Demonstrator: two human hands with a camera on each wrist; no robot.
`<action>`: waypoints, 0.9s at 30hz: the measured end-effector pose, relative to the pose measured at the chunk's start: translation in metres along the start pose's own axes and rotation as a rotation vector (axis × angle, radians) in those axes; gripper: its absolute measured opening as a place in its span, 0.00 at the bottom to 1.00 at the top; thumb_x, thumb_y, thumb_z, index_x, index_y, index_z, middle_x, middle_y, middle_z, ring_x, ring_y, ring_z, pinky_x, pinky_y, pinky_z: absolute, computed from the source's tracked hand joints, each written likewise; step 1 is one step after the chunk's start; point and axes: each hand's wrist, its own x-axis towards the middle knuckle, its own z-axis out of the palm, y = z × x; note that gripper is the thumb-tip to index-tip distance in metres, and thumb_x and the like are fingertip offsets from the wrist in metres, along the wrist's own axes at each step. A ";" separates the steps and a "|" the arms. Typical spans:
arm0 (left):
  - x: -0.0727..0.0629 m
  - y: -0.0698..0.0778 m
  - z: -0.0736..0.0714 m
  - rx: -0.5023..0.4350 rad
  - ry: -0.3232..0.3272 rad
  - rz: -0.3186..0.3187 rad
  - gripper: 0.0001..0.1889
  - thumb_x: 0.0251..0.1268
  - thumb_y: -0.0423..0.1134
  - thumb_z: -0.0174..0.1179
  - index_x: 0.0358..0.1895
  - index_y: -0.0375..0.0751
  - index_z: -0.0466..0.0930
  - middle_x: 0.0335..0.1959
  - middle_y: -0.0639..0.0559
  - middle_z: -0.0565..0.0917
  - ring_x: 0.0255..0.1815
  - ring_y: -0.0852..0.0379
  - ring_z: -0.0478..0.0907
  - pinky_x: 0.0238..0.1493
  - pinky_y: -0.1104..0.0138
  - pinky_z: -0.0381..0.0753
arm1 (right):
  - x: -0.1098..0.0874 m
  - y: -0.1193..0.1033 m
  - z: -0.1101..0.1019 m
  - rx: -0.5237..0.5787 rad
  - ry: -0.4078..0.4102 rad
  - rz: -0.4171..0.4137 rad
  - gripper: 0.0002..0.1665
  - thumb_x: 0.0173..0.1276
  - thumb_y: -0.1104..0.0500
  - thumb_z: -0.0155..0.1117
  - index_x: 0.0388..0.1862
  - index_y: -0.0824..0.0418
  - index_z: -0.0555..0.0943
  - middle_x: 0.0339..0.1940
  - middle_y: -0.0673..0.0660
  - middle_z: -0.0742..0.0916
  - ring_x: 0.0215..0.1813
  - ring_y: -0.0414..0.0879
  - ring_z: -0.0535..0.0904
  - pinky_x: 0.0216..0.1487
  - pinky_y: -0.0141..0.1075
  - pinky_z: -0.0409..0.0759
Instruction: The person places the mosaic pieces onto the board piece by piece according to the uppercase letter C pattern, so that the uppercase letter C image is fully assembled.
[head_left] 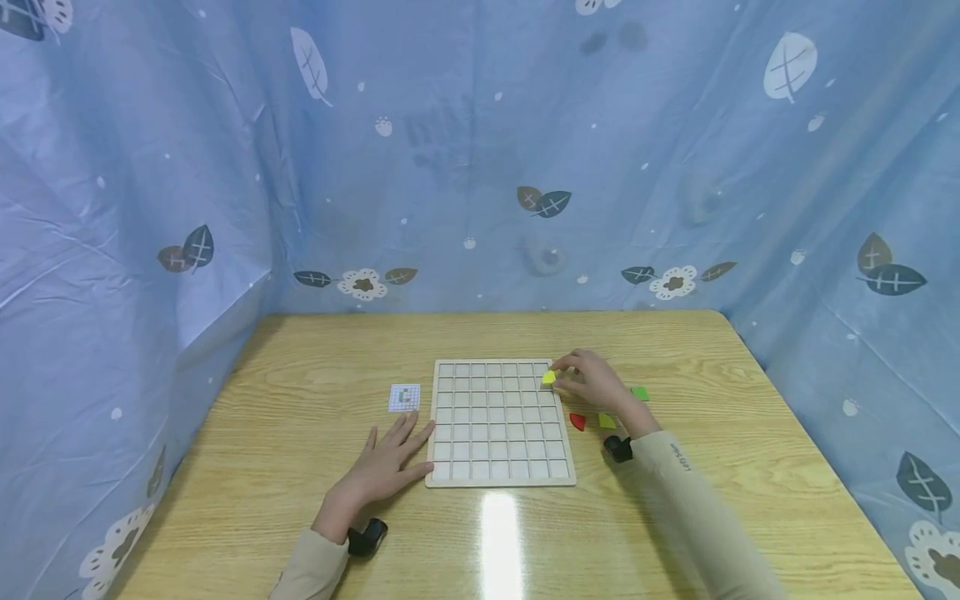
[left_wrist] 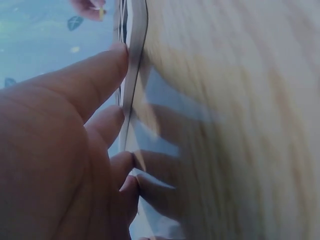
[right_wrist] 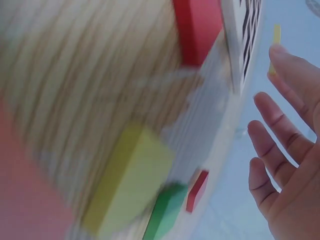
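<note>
A pale wooden grid board lies on the table, its square cells bare of pieces. My left hand is spread flat at its left side, with thumb and a fingertip touching the frame. In the left wrist view, the fingers reach toward the board's edge. Over the far right corner of the board, my right hand pinches a small yellow tile between thumb and index finger. The right wrist view shows that tile edge-on, held above the board, the other fingers loosely bent.
Right of the board lie a red rounded piece, a yellow piece and a green piece. Another red piece appears in the right wrist view. A small printed grid card lies left of the board. Blue curtains surround the table.
</note>
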 end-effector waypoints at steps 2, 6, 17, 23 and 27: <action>0.000 -0.001 0.001 0.000 0.000 -0.003 0.34 0.67 0.55 0.50 0.73 0.51 0.52 0.74 0.41 0.48 0.74 0.41 0.42 0.67 0.36 0.34 | 0.002 -0.003 0.004 0.016 -0.001 0.003 0.16 0.61 0.54 0.66 0.48 0.56 0.81 0.41 0.54 0.81 0.43 0.49 0.76 0.45 0.45 0.77; 0.001 -0.004 0.003 0.004 -0.002 -0.004 0.34 0.67 0.56 0.49 0.73 0.52 0.51 0.74 0.42 0.47 0.75 0.41 0.41 0.67 0.36 0.34 | 0.006 -0.009 0.010 0.041 -0.009 0.009 0.15 0.62 0.53 0.65 0.47 0.55 0.81 0.40 0.54 0.80 0.42 0.48 0.75 0.45 0.43 0.76; 0.002 -0.008 0.005 0.020 0.003 -0.004 0.34 0.67 0.57 0.48 0.73 0.52 0.51 0.75 0.43 0.46 0.75 0.42 0.40 0.67 0.36 0.33 | 0.019 -0.029 0.024 0.031 -0.024 0.047 0.13 0.61 0.51 0.66 0.43 0.53 0.82 0.35 0.48 0.80 0.37 0.43 0.74 0.37 0.35 0.75; 0.003 -0.007 0.004 0.002 -0.006 -0.006 0.34 0.67 0.56 0.48 0.73 0.51 0.51 0.75 0.43 0.46 0.75 0.42 0.40 0.66 0.36 0.32 | 0.026 -0.036 0.032 0.038 -0.034 0.036 0.14 0.59 0.51 0.67 0.42 0.55 0.82 0.33 0.49 0.80 0.35 0.42 0.74 0.36 0.35 0.74; 0.003 -0.006 0.004 -0.003 -0.008 -0.006 0.34 0.68 0.56 0.49 0.73 0.51 0.51 0.75 0.43 0.46 0.75 0.42 0.39 0.66 0.36 0.32 | 0.031 -0.041 0.037 0.049 -0.048 0.037 0.14 0.60 0.51 0.67 0.43 0.56 0.82 0.33 0.50 0.81 0.35 0.42 0.74 0.36 0.35 0.75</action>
